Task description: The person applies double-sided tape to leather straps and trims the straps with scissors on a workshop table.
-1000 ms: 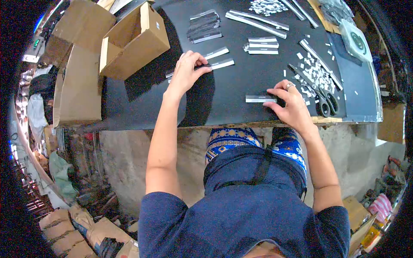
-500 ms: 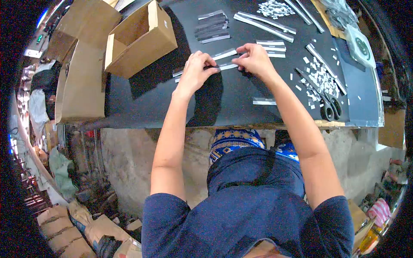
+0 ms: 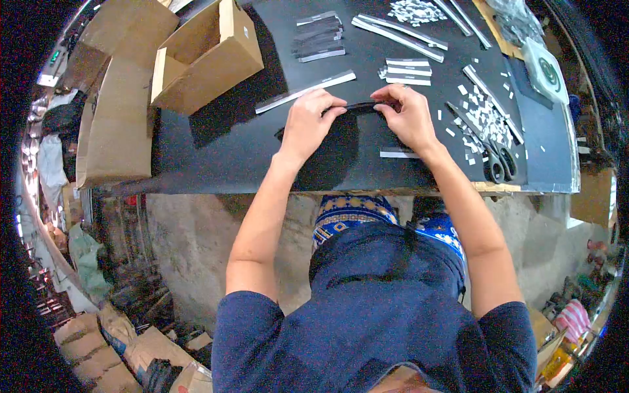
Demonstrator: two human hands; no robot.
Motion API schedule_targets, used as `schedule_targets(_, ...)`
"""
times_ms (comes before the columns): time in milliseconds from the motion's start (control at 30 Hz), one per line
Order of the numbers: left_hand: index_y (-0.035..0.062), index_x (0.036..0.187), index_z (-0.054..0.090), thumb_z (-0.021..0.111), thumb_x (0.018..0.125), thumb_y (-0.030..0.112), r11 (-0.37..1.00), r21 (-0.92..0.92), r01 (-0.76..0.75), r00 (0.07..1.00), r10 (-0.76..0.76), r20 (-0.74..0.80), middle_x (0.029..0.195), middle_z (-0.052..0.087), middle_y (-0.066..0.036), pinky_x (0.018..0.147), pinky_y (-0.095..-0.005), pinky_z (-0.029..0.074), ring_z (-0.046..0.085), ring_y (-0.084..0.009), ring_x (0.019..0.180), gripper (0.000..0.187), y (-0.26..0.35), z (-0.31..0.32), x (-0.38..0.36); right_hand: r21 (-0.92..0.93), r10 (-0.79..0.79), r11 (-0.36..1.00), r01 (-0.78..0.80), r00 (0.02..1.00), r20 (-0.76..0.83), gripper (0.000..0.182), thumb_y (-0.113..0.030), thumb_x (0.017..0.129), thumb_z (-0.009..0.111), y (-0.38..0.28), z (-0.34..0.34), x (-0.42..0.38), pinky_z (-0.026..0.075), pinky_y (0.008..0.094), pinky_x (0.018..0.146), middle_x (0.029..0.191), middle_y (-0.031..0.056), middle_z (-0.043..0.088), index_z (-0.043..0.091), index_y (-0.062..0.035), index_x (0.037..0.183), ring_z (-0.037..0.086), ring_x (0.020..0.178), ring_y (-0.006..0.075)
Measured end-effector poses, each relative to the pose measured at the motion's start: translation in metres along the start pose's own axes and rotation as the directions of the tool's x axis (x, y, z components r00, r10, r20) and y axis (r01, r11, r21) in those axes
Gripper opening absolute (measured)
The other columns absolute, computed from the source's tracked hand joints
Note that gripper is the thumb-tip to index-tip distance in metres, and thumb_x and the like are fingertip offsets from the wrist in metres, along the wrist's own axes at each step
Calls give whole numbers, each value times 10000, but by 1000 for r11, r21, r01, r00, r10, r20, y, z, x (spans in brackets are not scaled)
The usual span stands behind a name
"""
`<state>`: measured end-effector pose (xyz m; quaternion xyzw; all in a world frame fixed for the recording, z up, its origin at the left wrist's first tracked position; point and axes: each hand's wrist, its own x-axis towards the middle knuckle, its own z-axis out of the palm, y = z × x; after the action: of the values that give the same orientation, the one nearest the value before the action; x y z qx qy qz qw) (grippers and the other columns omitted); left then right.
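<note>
A narrow black strip, slightly curved, spans my two hands just above the dark table. My left hand pinches it between thumb and fingers on the left; a dark end pokes out past the hand. On the right, my right hand pinches it the same way. Beyond my left hand lies a long black strip with a white edge. Several short black-and-white strips are grouped behind my right hand. Another short strip rests in front of it, partly covered by the wrist.
At the left stands an open cardboard box. A row of dark strips and long white strips lie at the back. Black-handled scissors sit among small white pieces on the right. A clear plastic container is at the right edge.
Both hands have come slightly nearer and to the right with one strip, away from the other strip, which stays on the table. The held strip showed a white face before and shows black now.
</note>
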<state>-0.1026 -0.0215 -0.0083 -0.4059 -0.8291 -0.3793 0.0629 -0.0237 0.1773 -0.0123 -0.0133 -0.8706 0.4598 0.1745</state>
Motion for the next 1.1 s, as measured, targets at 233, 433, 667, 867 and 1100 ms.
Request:
schedule_targets(233,48,893,721,715,759,100,999,33,13,998,-11,-56,808,661,-94,726,-338,483,625,-250,789,144,10,10,-8,-77,-23,997,26,999,31,316,36,720,703,5,-7,-4,504,290,660,916,101,665,659,-38,1025,638,751,192)
schedule_targets(433,43,896,721,719,757,109,999,54,-4,998,7,-64,807,660,-92,725,-342,479,619,-247,787,154,11,10,-8,-113,-27,993,23,999,-36,407,39,697,719,9,-2,-8,517,305,676,941,112,648,633,-40,1086,632,791,207)
schedule_targets(667,44,894,723,723,754,113,999,44,5,998,-2,-69,799,657,-96,722,-342,478,618,-245,785,156,12,10,-7,-43,14,999,-17,998,-58,340,12,691,729,4,1,-8,514,333,692,899,124,635,651,-37,1019,629,796,245)
schedule_targets(867,55,882,728,725,769,133,999,45,2,993,3,-117,864,682,-94,777,-322,491,646,-245,846,137,3,-4,7,-17,12,1000,-12,999,-37,112,-20,717,706,-2,2,-6,504,361,677,825,130,628,686,-26,827,620,778,287)
schedule_targets(1100,56,949,710,764,733,196,970,244,5,1000,3,-29,917,643,-118,805,-365,483,618,-291,894,262,-48,-12,31,34,10,999,-7,997,-72,64,-10,722,691,2,5,-7,504,371,678,803,131,627,692,-19,786,623,783,290)
